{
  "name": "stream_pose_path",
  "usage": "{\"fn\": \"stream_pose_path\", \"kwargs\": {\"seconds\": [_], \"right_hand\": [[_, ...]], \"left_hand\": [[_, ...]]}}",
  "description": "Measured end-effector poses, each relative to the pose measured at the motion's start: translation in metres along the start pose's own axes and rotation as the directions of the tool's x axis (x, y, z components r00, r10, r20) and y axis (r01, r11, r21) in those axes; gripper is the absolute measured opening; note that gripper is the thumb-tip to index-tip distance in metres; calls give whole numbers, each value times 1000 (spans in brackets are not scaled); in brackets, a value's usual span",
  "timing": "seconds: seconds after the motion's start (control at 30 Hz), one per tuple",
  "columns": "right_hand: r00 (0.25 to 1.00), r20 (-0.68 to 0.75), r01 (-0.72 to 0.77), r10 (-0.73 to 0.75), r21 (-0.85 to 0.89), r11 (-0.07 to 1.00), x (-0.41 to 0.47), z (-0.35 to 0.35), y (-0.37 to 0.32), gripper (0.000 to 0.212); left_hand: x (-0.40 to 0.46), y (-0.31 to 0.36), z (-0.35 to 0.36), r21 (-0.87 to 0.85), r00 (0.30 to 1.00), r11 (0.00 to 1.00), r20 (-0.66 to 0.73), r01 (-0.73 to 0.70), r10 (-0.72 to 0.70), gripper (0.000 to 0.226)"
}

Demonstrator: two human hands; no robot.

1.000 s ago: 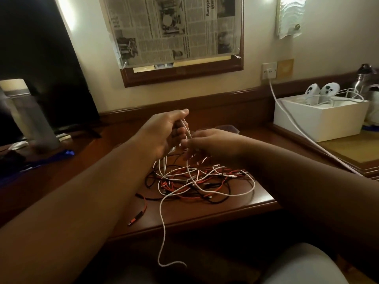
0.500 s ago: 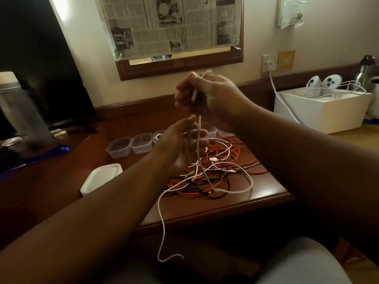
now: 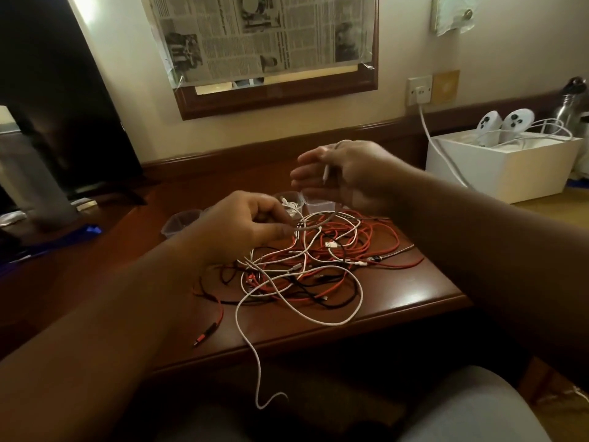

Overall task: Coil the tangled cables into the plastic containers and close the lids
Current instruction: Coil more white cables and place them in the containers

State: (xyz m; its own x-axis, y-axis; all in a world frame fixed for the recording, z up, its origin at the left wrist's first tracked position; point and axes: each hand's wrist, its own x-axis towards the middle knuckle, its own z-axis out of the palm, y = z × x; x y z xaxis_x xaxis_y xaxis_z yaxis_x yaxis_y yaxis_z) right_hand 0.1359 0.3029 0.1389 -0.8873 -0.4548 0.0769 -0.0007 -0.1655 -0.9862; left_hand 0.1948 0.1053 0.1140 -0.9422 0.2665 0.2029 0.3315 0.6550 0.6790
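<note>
A tangle of red, white and black cables [image 3: 318,266] lies on the wooden desk [image 3: 414,291]. My left hand [image 3: 245,228] hovers over its far left part and pinches a white cable [image 3: 306,226]. My right hand [image 3: 344,173] is raised behind the pile; the same white cable loops over it and its plug end hangs against the palm, fingers loosely spread. One long white cable end [image 3: 255,355] dangles off the desk's front edge. Small clear plastic containers [image 3: 180,221] stand behind the pile, partly hidden by my hands; one [image 3: 291,202] holds a white cable.
A white box [image 3: 510,167] with two controllers and a cable stands at the right, wired to a wall socket [image 3: 419,90]. A dark screen [image 3: 63,106] and a bottle [image 3: 32,173] stand at the left. A steel bottle [image 3: 570,106] is far right.
My right hand has come down from its raised position and its fingers have spread. My left hand has moved down onto the pile. The view tilted, so the white lid at left is out of sight.
</note>
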Motion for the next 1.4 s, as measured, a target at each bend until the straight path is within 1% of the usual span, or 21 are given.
{"fn": "stream_pose_path", "kwargs": {"seconds": [0.1, 0.17, 0.23, 0.27, 0.3, 0.4, 0.5, 0.57, 0.63, 0.77, 0.83, 0.87, 0.9, 0.97, 1.03, 1.1, 1.2, 1.23, 1.3, 1.37, 1.4], "right_hand": [[993, 75, -91, 92, -10, 996, 0, -12, -6, 34], [989, 125, -43, 81, -287, 957, -1, -12, -5, 31], [972, 229, 120, 59, -693, 711, -7, -5, -1, 26], [954, 289, 186, 78, -776, 602, -8, 0, 3, 28], [942, 317, 195, 112, -786, 586, -10, 4, 6, 34], [916, 311, -21, 254, -596, 803, -9, 10, 16, 52], [803, 467, -279, 371, -257, 925, -9, 10, 27, 51], [731, 626, -327, 272, -29, 945, -10, 10, 32, 46], [714, 691, -321, 114, 178, 930, -11, 11, 33, 44], [862, 471, -59, -186, 458, 887, -8, 19, 26, 41], [888, 303, 247, -346, 320, 915, -5, 17, 20, 34], [861, 255, 437, -441, 72, 896, -5, 15, 15, 29], [808, 247, 587, -534, -268, 764, -4, 11, 11, 24], [747, 373, 568, -551, -788, 237, -3, 4, 4, 19], [835, 425, 415, -350, -904, -106, -5, 2, 4, 17], [898, 361, 321, -253, -929, -187, -9, 3, 10, 21], [945, 232, 242, -231, -970, 16, -15, 7, 20, 45], [967, 183, 210, -175, -966, 154, -16, 8, 21, 51], [985, 147, 80, 90, -852, 517, -18, 5, 18, 59], [882, 320, -99, 347, -595, 798, -18, -7, 12, 62], [798, 452, -179, 399, -454, 873, -18, -12, 9, 60]], "left_hand": [[-11, 3, -6, -22, 989, 1000, 149, -20, 23, 18], [-14, 6, -11, -17, 986, 998, 153, -63, 64, 22], [-12, 9, -15, 52, 988, 988, 47, -148, 145, 14], [-9, 9, -17, 104, 982, 978, -23, -182, 186, 14], [-5, 8, -19, 140, 972, 968, -76, -208, 220, 15], [5, 2, -17, 35, 956, 967, -148, -251, 253, 15], [14, -13, -4, -264, 969, 945, -202, -193, 141, 12], [16, -23, 12, -599, 991, 796, -132, -86, 8, 8], [15, -25, 34, -811, 990, 584, -78, 6, -117, 18], [9, -13, 72, -871, 958, 486, -72, 76, -278, 31], [4, -6, 79, -852, 961, 511, -36, 113, -273, 27], [2, -5, 79, -825, 968, 551, -23, 122, -248, 26], [0, -4, 78, -790, 975, 600, -15, 123, -220, 25], [-2, -3, 70, -701, 985, 705, -16, 112, -173, 23], [-2, 0, 54, -577, 988, 809, -20, 113, -152, 19], [-1, 1, 35, -387, 991, 914, 3, 124, -133, 15], [6, -4, 16, 24, 995, 998, -82, -50, 52, 11], [7, -5, 13, 158, 974, 976, -143, -153, 176, 9], [7, -6, 13, 304, 905, 896, -178, -323, 386, 10], [9, -9, 13, 274, 863, 876, -214, -397, 458, 14], [11, -8, 14, 212, 858, 888, -245, -408, 452, 14]]}}
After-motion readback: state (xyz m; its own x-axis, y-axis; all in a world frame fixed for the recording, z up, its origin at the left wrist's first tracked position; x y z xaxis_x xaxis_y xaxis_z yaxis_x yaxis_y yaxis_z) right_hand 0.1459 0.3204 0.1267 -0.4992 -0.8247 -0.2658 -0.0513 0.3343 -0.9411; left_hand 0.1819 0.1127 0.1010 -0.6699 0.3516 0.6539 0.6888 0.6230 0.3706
